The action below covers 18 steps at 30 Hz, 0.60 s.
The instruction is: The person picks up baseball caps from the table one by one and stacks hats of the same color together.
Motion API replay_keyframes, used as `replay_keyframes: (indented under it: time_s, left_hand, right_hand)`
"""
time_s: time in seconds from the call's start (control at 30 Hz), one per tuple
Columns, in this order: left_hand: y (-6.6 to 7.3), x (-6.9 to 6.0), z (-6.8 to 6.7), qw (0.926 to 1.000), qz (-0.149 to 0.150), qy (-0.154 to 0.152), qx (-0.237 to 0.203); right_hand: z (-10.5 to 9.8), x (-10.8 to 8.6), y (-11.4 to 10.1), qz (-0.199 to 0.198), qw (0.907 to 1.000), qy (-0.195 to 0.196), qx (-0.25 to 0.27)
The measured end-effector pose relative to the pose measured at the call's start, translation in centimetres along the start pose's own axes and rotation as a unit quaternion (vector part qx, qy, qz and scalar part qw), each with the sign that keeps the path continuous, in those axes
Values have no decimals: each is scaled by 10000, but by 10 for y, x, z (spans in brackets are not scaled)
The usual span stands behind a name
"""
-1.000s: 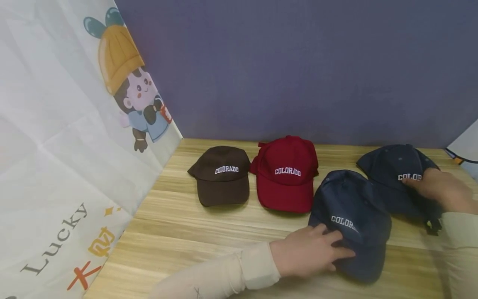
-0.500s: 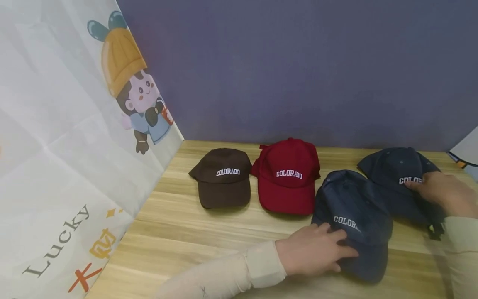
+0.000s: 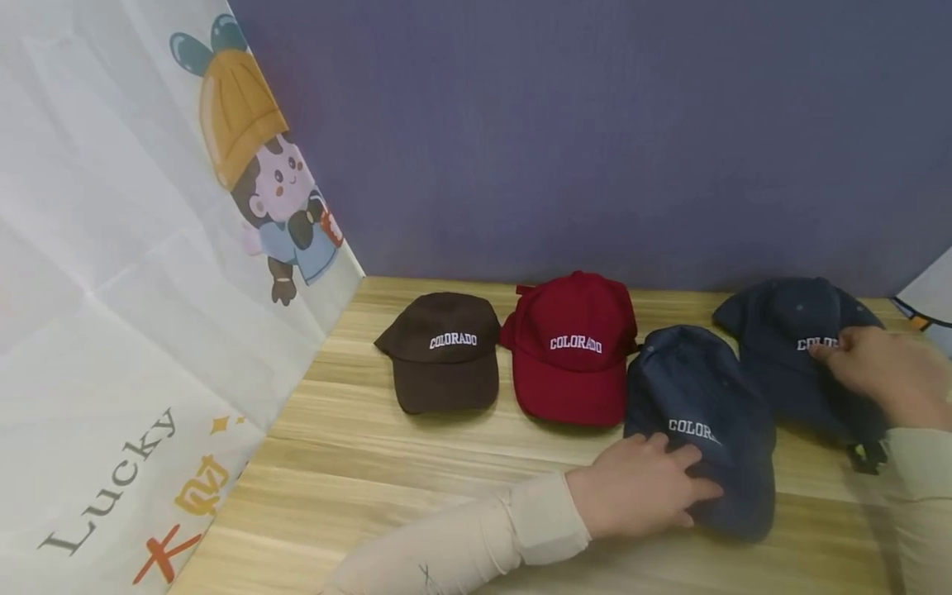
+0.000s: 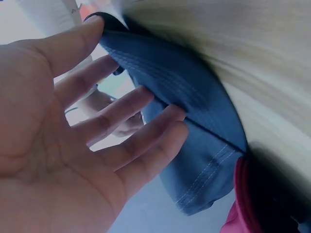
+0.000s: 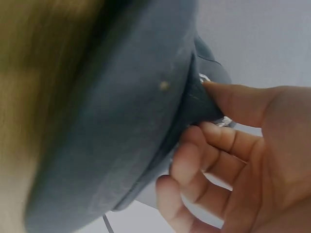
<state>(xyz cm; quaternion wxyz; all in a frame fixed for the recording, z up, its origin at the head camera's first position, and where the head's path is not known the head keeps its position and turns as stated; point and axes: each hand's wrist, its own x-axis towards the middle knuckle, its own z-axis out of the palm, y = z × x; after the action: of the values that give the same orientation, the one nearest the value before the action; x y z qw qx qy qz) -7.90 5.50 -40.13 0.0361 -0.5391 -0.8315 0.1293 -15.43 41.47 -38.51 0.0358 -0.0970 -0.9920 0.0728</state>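
Two navy baseball caps with white "COLORADO" lettering lie at the right in the head view. My left hand is on the nearer navy cap, with spread, loosely bent fingers. In the left wrist view those fingertips touch the front of this cap, and the thumb lies at its brim edge. My right hand pinches the front of the farther navy cap beside its lettering. The right wrist view shows a fold of this cap between thumb and fingers. The nearer cap hides part of the farther one.
A red cap stands left of the navy caps, close to the nearer one. Beside it is a dark brown cap. Behind the wooden table rises a blue-grey panel, and a printed white sheet borders the left.
Both navy caps have shifted slightly toward the back panel, along with the hands on them. My left hand has also moved a little right. The red and brown caps stay put.
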Motion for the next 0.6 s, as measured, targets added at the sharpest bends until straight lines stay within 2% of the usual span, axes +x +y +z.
replay_keyframes:
  time_s: [0.2, 0.4, 0.5, 0.6]
  left_hand:
    - [1, -1, 1, 9998, -11, 187, 22]
    - [1, -1, 2, 9995, -35, 298, 79]
    - [2, -1, 3, 9994, -47, 334, 103]
    - [2, -1, 5, 9994, -32, 348, 67]
  right_hand:
    - [-5, -5, -10, 219, 9978, 549, 299]
    - [-11, -7, -14, 215, 9919, 1124, 558]
    - [-13, -8, -16, 173, 9864, 1486, 683]
    - [-15, -9, -19, 89, 9767, 1957, 877]
